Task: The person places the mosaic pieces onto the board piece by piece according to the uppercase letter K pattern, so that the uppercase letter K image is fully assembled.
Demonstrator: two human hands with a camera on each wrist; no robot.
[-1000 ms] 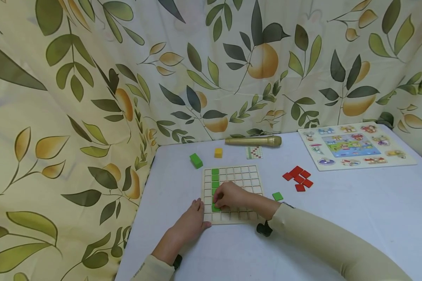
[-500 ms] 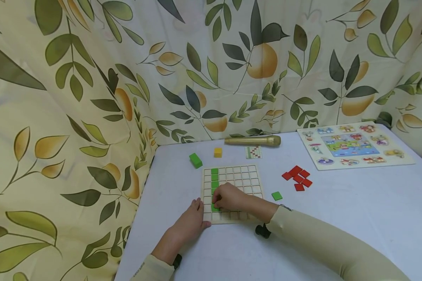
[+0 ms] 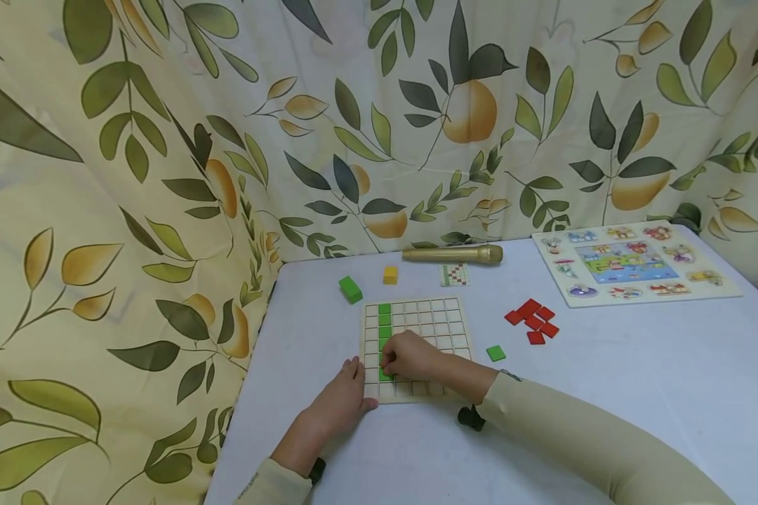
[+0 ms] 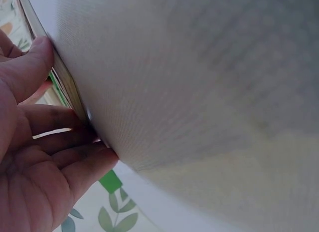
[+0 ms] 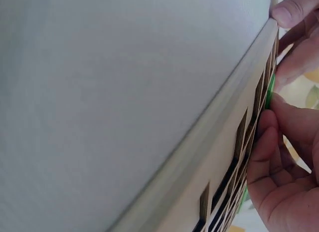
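Pale wooden board point(image 3: 439, 308) lies flat on the white counter point(image 3: 410, 449), with green tiles point(image 3: 385, 331) along its second column from the left. The right hand point(image 3: 412, 354), thumb and fingers brought together, pinches the lowest green tile point(image 3: 386, 377). The left hand point(image 3: 341, 396), thumb spread from straight fingers, touches the board's near left corner. Red tiles point(image 3: 534, 322) lie apart, to the right.
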